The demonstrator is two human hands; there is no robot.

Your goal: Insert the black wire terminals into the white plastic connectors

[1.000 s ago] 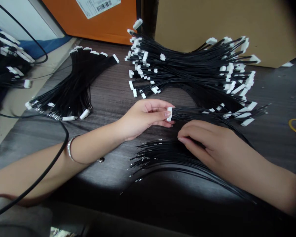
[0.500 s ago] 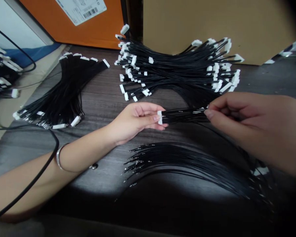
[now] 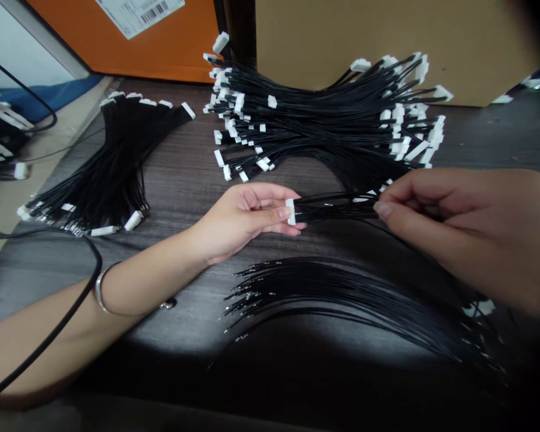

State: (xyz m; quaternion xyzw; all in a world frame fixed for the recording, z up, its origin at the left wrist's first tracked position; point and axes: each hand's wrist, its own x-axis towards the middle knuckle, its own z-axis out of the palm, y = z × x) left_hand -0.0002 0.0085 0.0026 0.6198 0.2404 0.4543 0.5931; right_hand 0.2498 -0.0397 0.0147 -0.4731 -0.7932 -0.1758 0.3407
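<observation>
Between thumb and fingers my left hand (image 3: 261,210) pinches a white connector housing (image 3: 290,212). Several black wires (image 3: 337,207) run from that housing to the right. My right hand (image 3: 441,222) is closed in a pinch on the wires, a short way from the connector; what lies inside its fingers is partly hidden. A small bare wire end shows among the strands between the hands. Below both hands a fan of loose black wires (image 3: 342,288) with metal tips lies on the dark table (image 3: 175,336).
Behind my hands lies a large pile of black wire harnesses (image 3: 324,120) with white connectors. Another harness bundle (image 3: 112,162) rests at the left. An orange box (image 3: 162,54) and a cardboard box (image 3: 369,36) stand at the back. A thick black cable (image 3: 67,327) crosses over my left forearm.
Both hands keep their grip and stay nearly in place. The wires between them have shifted slightly, and the whole view has moved a little.
</observation>
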